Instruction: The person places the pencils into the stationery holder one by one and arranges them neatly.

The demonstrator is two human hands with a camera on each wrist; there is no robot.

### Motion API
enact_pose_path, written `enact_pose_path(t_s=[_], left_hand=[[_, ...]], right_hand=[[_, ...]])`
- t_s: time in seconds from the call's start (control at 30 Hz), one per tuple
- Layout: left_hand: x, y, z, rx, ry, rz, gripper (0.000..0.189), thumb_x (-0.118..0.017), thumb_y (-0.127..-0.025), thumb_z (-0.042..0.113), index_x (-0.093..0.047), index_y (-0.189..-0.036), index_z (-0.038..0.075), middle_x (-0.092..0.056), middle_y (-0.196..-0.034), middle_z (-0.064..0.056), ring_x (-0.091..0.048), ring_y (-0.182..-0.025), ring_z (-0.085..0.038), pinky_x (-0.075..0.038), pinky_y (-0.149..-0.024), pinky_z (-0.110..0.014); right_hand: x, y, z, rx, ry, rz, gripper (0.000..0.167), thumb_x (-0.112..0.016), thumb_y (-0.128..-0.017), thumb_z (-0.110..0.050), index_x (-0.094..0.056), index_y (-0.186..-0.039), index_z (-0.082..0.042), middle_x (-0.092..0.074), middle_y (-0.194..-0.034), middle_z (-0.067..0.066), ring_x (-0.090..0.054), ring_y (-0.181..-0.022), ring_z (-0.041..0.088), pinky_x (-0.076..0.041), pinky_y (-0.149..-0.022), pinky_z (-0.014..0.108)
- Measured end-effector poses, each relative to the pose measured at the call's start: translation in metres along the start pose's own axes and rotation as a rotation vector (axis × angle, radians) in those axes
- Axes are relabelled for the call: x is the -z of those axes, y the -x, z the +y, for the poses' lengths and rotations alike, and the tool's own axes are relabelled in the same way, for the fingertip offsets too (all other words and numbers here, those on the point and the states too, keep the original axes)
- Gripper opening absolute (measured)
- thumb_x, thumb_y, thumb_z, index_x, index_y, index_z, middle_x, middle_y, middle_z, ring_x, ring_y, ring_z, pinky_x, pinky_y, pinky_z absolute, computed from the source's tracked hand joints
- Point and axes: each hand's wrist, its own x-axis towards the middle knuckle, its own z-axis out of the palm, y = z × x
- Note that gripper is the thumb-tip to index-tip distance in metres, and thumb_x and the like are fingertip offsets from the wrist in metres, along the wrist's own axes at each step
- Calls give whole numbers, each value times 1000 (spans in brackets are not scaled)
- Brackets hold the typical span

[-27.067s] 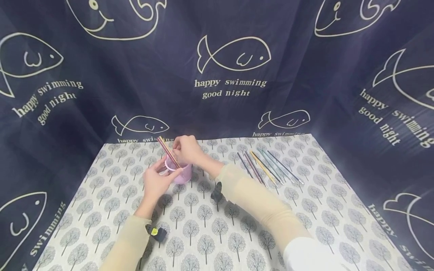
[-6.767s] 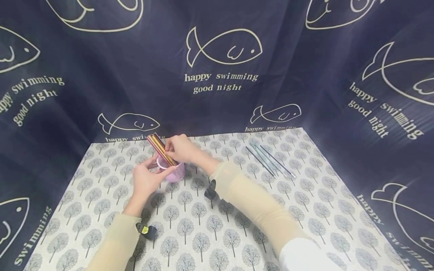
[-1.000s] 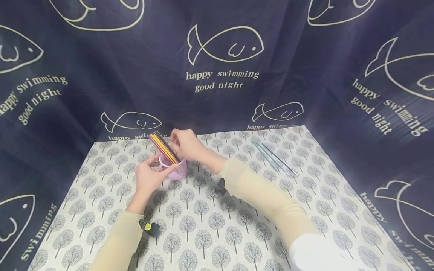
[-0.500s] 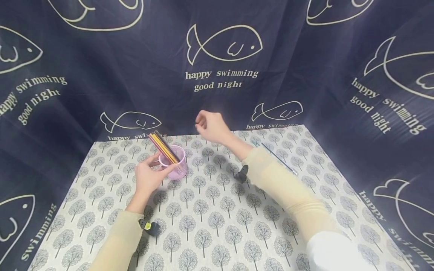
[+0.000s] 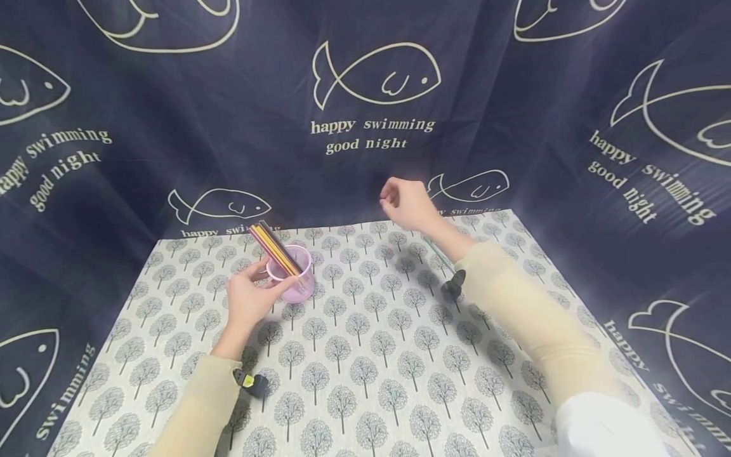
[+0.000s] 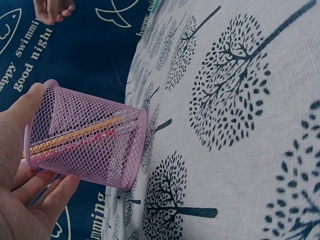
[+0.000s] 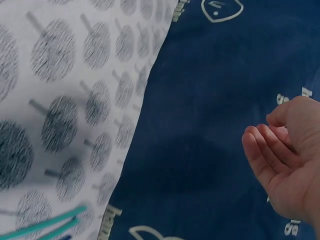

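A pink mesh pencil cup [image 5: 301,291] stands on the cloth left of centre, with several pencils [image 5: 275,249] leaning out over its left rim. Yellow and pink ones show through the mesh in the left wrist view. My left hand [image 5: 251,295] grips the cup's rim between thumb and fingers. In the air over the table's back edge, my right hand [image 5: 408,204] has loosely curled fingers and holds nothing. Below it lie teal pencils [image 5: 440,255], partly hidden by my right forearm; the right wrist view shows their teal ends [image 7: 45,224] and a dark blue tip.
A white tablecloth [image 5: 365,343] printed with grey trees covers the table. Dark blue curtains [image 5: 377,184] with fish drawings hang behind it and on both sides.
Over the longer span, pencils went from the right-hand row into the cup. In the last second my right hand has left the cup and moved right. My left hand keeps its grip.
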Motion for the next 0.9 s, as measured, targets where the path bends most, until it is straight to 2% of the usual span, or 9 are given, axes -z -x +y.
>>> enact_pose_path(t_s=[0.13, 0.37, 0.57, 0.73, 0.9], left_hand=[[0, 0, 0, 0, -3, 3, 81, -99, -73, 43, -70, -136, 1, -77, -121, -25, -80, -95, -39, -54, -65, -12], [0, 0, 0, 9, 23, -7, 79, -99, -74, 40, -70, -136, 0, -77, -122, -26, -80, -94, -41, -55, -60, -13], [0, 0, -1, -3, 12, 1, 79, -99, -74, 40, -70, -135, 0, -77, -122, -25, -79, -98, -40, -54, -63, -11], [-1, 0, -2, -13, 1, 7, 78, -99, -74, 40, -70, -135, 0, -77, -122, -24, -79, -100, -40, -53, -65, -10], [-1, 0, -2, -14, -4, 12, 78, -100, -73, 40, -71, -134, 1, -78, -120, -23, -79, -99, -38, -54, -67, -12]], right_hand=[[9, 7, 17, -32, 5, 5, 8, -70, -95, -13, -72, -99, -7, -78, -91, 11, -73, -78, 25, -62, -78, 40], [21, 21, 42, -91, 46, -5, 9, -70, -95, -14, -73, -99, -7, -78, -92, 13, -72, -80, 27, -61, -80, 43], [25, 35, 63, -103, 104, -5, 9, -68, -94, -14, -74, -96, -7, -78, -88, 12, -72, -79, 28, -60, -81, 46], [25, 49, 82, -102, 145, -46, 11, -67, -95, -13, -74, -95, -5, -77, -84, 14, -71, -76, 31, -59, -78, 48], [19, 64, 100, -90, 171, -86, 14, -66, -94, -11, -74, -98, -1, -79, -88, 17, -74, -74, 31, -62, -75, 48]])
